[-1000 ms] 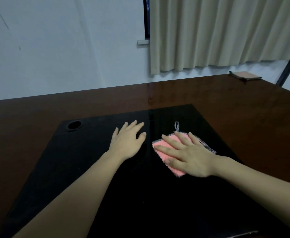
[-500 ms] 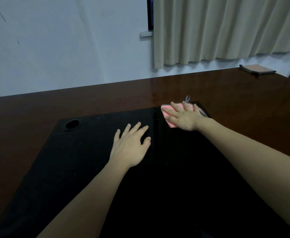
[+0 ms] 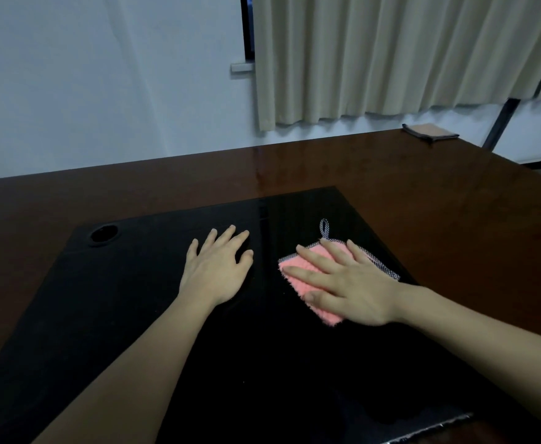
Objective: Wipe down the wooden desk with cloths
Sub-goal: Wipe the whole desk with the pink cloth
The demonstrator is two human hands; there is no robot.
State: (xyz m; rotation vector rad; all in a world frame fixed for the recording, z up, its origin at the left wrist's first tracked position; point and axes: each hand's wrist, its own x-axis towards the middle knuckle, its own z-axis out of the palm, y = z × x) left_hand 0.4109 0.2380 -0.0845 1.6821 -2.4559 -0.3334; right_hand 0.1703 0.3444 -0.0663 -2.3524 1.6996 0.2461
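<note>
Pink cloth lies on the worktop's black inlay, toward its right edge — right hand spread flat, pressing it for wiping; left hand flat, fingers extended, likely bracing.

Cloth: pink, grey mesh edging. Desk: dark reddish-brown. Mat: black. Curtain: beige. Wall: white.

Wooden desk, black mat (glossy), pink cloth, perhaps another cloth
</note>
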